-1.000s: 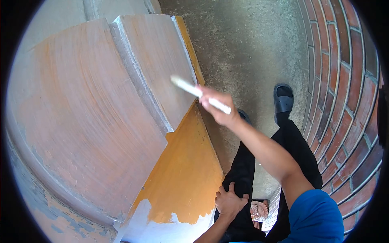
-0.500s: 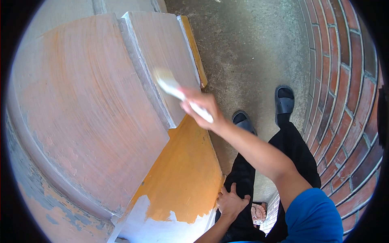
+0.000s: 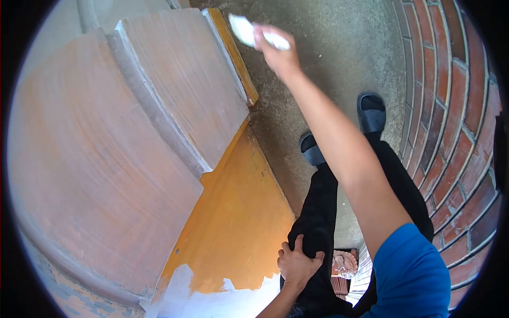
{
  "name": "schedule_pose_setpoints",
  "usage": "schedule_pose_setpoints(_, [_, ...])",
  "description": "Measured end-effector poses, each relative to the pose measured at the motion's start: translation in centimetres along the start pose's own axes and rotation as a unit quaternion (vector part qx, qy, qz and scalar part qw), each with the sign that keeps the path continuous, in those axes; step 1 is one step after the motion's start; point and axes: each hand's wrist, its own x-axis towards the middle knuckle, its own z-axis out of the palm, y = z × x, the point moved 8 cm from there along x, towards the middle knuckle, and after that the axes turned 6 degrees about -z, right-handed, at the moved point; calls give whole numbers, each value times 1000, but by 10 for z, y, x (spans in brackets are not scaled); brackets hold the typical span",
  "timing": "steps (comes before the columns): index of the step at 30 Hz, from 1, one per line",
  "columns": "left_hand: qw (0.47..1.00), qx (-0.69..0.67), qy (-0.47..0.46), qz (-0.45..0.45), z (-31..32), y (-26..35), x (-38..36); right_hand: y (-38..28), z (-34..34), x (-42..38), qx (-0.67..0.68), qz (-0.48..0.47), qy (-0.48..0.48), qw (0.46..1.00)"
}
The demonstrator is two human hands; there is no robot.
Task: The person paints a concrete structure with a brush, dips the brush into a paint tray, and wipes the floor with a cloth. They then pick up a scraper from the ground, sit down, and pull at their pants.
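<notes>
My right hand [image 3: 277, 50] is closed around the handle of a paintbrush [image 3: 244, 30], its arm stretched far forward. The white bristles point left, over the concrete floor just beyond the narrow ochre edge [image 3: 233, 58] of the wall's moulding. Below that lies a raised wall panel [image 3: 169, 79] with streaky, thin whitish paint over a pinkish tone. My left hand [image 3: 298, 263] rests on my left leg near the knee, fingers spread on the black trousers [image 3: 313, 212]. Beside it is an ochre wall section [image 3: 233, 212] whose lower end is covered with white paint [image 3: 207, 299].
A red brick wall [image 3: 456, 159] curves along the right side. Between the walls runs a concrete floor [image 3: 334, 58], where my feet stand in dark slides [image 3: 371, 111]. At lower left, the wall ledge [image 3: 90, 302] has peeling paint. A carved reddish object [image 3: 344, 263] shows behind my legs.
My right hand has swung the paintbrush forward, off the raised panel and out past its ochre edge. The view has shifted slightly; my left hand stays on the leg.
</notes>
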Motion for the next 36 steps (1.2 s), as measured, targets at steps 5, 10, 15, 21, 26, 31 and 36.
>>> schedule_pose_setpoints(5, [1000,-15,11,-3,-12,-1,11,19,55,53,-89,-1,9,996])
schedule_pose_setpoints(10, [1000,-17,13,6,-16,-3,12,78,25,-61,-64,161,-51,984])
schedule_pose_setpoints(15, [1000,-4,6,22,-11,-2,11,87,-38,-204,12,170,-40,985])
schedule_pose_setpoints(21, [1000,-5,6,28,-12,-2,12,76,-48,-198,-104,249,-118,956])
schedule_pose_setpoints(26, [999,-22,12,32,-14,-7,16,65,-4,-99,-202,245,-229,920])
schedule_pose_setpoints(31, [999,-27,4,33,-10,-10,15,40,16,-20,-172,94,-120,973])
schedule_pose_setpoints(36, [999,-27,-6,31,-9,-12,14,56,12,-60,-148,159,-169,961])
